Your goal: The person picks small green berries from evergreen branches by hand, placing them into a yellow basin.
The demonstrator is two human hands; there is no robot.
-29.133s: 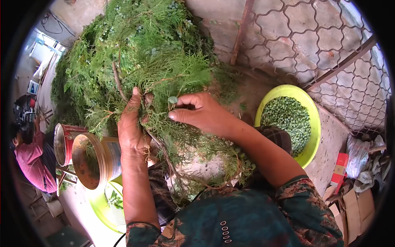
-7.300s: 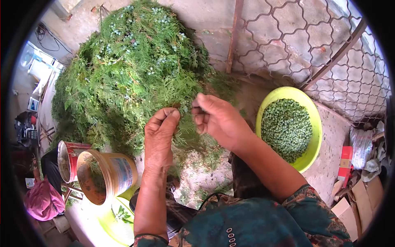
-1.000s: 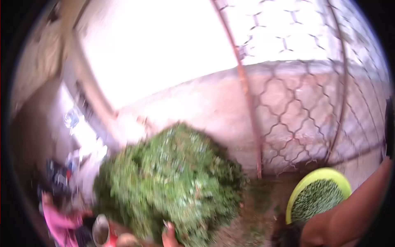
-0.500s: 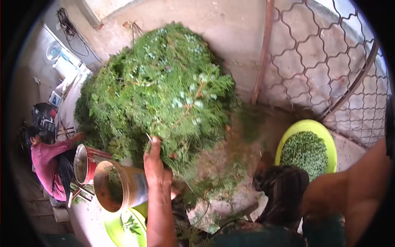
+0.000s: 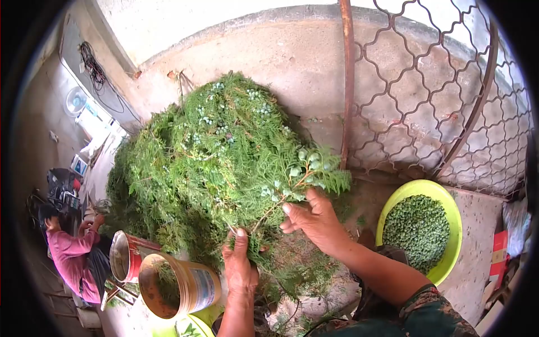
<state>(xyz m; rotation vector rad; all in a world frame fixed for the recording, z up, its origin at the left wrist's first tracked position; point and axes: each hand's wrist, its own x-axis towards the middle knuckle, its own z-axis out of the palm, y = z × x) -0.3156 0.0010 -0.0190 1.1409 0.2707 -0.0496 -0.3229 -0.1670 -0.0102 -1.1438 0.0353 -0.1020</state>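
Note:
My left hand (image 5: pixel 240 267) is closed around the lower stem of a leafy conifer branch (image 5: pixel 266 216), thumb on top. The branch slants up and right, bearing a cluster of pale blue-green cones (image 5: pixel 303 160) near its tip. My right hand (image 5: pixel 320 224) reaches in from the right with thumb and index finger apart, its fingertips right at the twig just below the cones. Behind the branch rises a large heap of green conifer cuttings (image 5: pixel 196 151) with more cones among it. To the right, a yellow-green basin (image 5: pixel 456 241) holds many picked green cones.
A tan bucket (image 5: pixel 199 289) and a red bucket (image 5: pixel 132 258) lean left of my left hand, with another yellow-green basin (image 5: pixel 205 326) below them. A co-worker in a pink shirt (image 5: pixel 70 258) sits at far left. A metal lattice (image 5: pixel 415 90) stands against the back wall.
My right hand has come up from the lower right to the branch near its cones. My left hand has moved right and down in view, still holding the stem. The co-worker's hands have drawn closer in.

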